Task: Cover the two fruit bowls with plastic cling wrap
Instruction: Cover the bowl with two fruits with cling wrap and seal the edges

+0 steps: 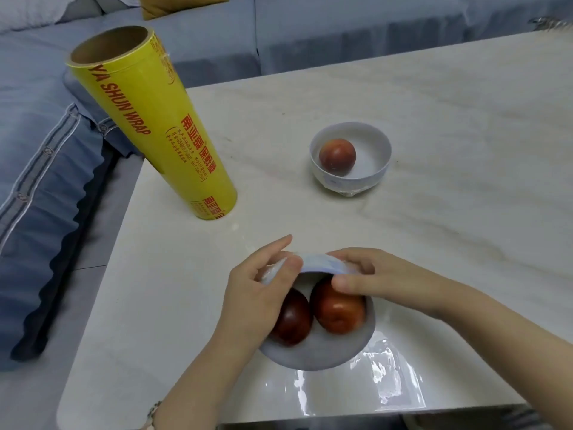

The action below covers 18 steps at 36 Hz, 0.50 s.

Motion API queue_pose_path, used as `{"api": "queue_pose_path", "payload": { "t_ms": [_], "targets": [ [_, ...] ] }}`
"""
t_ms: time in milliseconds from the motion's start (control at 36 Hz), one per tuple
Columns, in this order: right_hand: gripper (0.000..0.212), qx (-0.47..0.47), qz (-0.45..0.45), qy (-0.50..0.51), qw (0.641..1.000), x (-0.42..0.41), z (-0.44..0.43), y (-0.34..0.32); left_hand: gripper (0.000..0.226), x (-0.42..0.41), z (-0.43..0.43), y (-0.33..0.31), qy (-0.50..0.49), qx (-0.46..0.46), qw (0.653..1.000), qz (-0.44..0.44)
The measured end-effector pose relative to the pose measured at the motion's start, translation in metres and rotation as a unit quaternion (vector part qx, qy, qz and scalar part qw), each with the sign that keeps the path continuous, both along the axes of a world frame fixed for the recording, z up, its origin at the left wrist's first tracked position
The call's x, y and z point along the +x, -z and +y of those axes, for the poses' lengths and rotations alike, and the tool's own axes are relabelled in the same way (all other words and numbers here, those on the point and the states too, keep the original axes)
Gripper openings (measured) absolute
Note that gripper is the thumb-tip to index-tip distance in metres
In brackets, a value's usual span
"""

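Both the left hand [263,293] and right hand [372,274] pinch cling wrap [390,380] at the near bowl [316,355].
Thumbs and curled fingers grip the film at the far rim, wrists angled inward over two red fruits [338,308]. The far bowl [350,178] sits beyond the right hand, the yellow roll [148,119] beyond the left.

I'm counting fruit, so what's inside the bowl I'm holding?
Two fruits sit together in the near bowl: a dark red fruit partly covered by the left hand, and a brighter red fruit whose top the right hand hides.
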State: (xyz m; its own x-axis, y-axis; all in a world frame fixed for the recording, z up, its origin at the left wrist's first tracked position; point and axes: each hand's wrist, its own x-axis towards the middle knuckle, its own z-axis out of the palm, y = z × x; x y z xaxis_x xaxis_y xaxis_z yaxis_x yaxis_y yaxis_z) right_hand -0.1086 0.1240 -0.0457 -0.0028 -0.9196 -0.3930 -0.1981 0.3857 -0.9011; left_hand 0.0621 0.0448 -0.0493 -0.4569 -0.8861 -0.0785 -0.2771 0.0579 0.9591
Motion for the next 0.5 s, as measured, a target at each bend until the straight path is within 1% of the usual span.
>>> {"api": "queue_pose_path", "payload": {
  "t_ms": [28, 56, 167, 222, 333, 389, 444, 500],
  "targets": [
    [0.091, 0.014, 0.007, 0.021, 1.0, -0.004, 0.002, 0.002, 0.016, 0.0, 0.001, 0.001, -0.022, 0.004, 1.0, -0.002],
    [0.093, 0.015, 0.002, 0.042, 0.999, -0.006, 0.005, 0.003, 0.015, -0.001, 0.001, 0.002, -0.046, 0.012, 0.999, -0.003],
    [0.083, -0.033, -0.056, 0.089, 0.994, -0.009, 0.018, 0.002, 0.024, -0.002, 0.003, 0.008, -0.132, 0.093, 0.987, 0.028],
    [0.067, -0.045, -0.058, 0.118, 0.99, -0.009, 0.022, 0.001, 0.027, -0.003, 0.005, 0.012, -0.138, 0.108, 0.984, 0.019],
    [0.044, -0.051, -0.058, 0.172, 0.982, -0.007, 0.022, 0.001, 0.024, -0.008, 0.009, 0.012, -0.109, 0.108, 0.988, 0.014],
    [0.04, -0.048, -0.058, 0.207, 0.976, -0.007, 0.02, 0.002, 0.02, -0.009, 0.004, 0.01, -0.08, 0.113, 0.99, 0.011],
    [0.035, -0.048, -0.044, 0.228, 0.971, -0.004, 0.016, 0.001, 0.011, -0.008, -0.007, 0.008, -0.046, 0.128, 0.991, 0.004],
    [0.026, -0.049, -0.032, 0.235, 0.97, 0.0, 0.012, -0.001, 0.011, -0.007, -0.017, 0.006, -0.013, 0.144, 0.989, -0.009]
  ]
}}
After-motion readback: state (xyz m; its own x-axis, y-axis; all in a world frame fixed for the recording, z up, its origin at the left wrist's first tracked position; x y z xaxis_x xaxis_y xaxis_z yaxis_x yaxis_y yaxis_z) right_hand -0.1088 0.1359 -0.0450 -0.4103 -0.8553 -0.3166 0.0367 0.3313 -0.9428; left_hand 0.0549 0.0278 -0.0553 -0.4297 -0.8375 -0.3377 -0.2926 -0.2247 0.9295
